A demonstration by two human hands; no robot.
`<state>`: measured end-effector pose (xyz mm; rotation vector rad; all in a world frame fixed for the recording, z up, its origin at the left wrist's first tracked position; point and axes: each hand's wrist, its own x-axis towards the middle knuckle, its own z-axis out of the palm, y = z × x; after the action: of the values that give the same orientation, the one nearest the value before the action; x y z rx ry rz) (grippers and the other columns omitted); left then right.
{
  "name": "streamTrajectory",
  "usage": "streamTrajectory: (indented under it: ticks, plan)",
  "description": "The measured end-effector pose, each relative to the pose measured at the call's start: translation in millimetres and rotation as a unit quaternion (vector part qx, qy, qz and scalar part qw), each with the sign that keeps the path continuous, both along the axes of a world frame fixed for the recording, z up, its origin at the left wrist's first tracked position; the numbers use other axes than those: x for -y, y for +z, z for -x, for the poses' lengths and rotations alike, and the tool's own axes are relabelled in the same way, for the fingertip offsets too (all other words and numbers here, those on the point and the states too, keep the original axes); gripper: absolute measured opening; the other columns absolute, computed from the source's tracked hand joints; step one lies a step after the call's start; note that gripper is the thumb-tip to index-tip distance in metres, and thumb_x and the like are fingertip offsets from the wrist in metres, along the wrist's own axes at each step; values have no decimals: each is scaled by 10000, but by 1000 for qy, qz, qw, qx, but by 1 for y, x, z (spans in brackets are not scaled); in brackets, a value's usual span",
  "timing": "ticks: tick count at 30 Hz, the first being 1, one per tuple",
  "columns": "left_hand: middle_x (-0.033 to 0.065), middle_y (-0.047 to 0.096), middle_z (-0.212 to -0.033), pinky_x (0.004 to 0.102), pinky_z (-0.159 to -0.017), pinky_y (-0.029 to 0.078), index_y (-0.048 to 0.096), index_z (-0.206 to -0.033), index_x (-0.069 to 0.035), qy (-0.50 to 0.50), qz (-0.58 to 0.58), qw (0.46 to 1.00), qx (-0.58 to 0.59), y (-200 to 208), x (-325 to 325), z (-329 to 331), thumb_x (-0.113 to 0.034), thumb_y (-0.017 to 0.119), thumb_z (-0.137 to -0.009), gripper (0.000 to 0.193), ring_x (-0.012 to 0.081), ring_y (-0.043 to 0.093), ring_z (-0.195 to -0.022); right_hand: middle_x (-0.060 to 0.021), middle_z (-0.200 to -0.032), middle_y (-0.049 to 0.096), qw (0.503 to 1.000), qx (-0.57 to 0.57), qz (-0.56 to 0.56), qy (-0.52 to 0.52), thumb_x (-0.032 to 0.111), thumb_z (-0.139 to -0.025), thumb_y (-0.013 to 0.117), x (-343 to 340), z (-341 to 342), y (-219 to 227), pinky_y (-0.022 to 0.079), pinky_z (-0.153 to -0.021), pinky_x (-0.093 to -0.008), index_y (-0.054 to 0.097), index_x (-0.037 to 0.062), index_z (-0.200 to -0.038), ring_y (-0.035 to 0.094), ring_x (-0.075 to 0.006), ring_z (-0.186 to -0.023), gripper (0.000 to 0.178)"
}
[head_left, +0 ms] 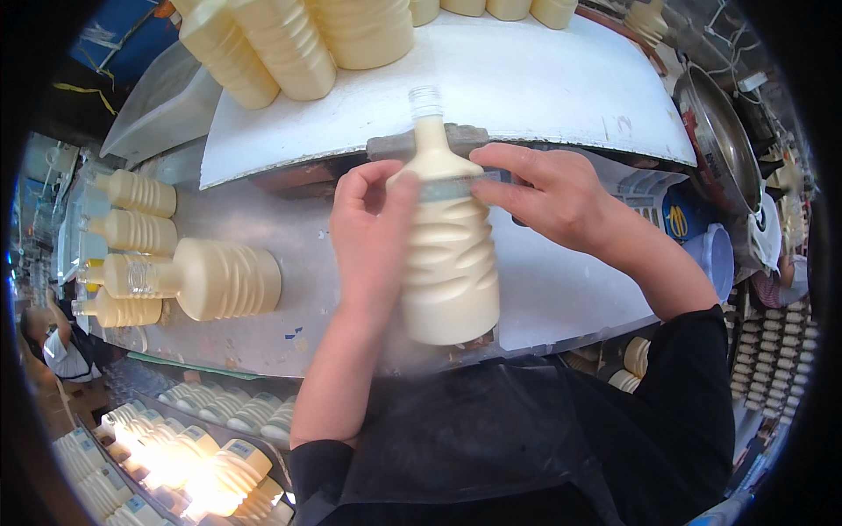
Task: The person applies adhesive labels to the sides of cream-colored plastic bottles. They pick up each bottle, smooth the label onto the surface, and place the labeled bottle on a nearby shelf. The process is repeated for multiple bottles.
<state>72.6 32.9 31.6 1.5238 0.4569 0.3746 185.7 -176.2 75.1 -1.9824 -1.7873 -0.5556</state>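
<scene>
A cream bottle (452, 298) with wavy ridges and a clear threaded neck lies in front of me, its neck pointing away. A translucent bluish strip (445, 189) crosses its shoulder. My left hand (373, 228) is at the bottle's left side, fingers curled and thumb on the shoulder over the strip; it is partly smeared by motion. From the right, my right hand (548, 193) grips the shoulder, with forefinger and thumb on its edge near the strip's right end. Its other fingers are folded. Behind the neck lies a grey block (469, 140).
Several cream bottles (228, 279) lie at the left of the metal table (307, 337). More large bottles (364, 35) stand on the white raised board (544, 88). A metal pan (719, 131) and a bluish bucket (712, 259) are at the right. Crated bottles (232, 473) sit lower left.
</scene>
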Motion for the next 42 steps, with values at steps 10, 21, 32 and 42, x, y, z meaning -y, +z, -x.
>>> streamTrajectory:
  ticks: [10, 21, 32, 42]
  plan:
    - [90, 665, -1129, 272, -856, 523, 607, -1247, 10, -11, 80, 997, 13, 7, 5, 6, -174, 722, -968, 353, 110, 622, -958, -133, -1266, 663, 999, -31, -36, -9, 6, -748, 738, 3, -3, -13, 548, -571, -272, 730, 75, -1059, 626, -153, -670, 318]
    - [78, 660, -1120, 265, -856, 528, 600, -1289, 5, 6, 101, 995, 18, 9, 11, 7, -166, 723, -974, 379, 104, 627, -959, -116, -1144, 704, 988, -104, -44, -107, 18, -843, 711, 31, 1, -60, 562, -646, -283, 733, 134, -1188, 678, -189, -775, 365]
    - [67, 656, -1132, 265, -911, 509, 607, -1325, 17, 13, 132, 991, 32, 5, 11, 11, -135, 683, -1005, 363, 108, 609, -1003, 0, -995, 638, 682, -704, -133, -144, 244, -1059, 610, -22, 30, -58, 486, -811, -225, 545, 11, -1277, 583, -49, -897, 326]
    - [74, 649, -1182, 277, -923, 513, 611, -1325, 9, 12, 143, 989, 35, 3, 10, 11, -130, 682, -1001, 359, 114, 610, -1029, 13, -928, 602, 664, -712, -140, -179, 248, -1036, 647, -26, 35, -50, 466, -768, -208, 549, 16, -1255, 563, -39, -848, 334]
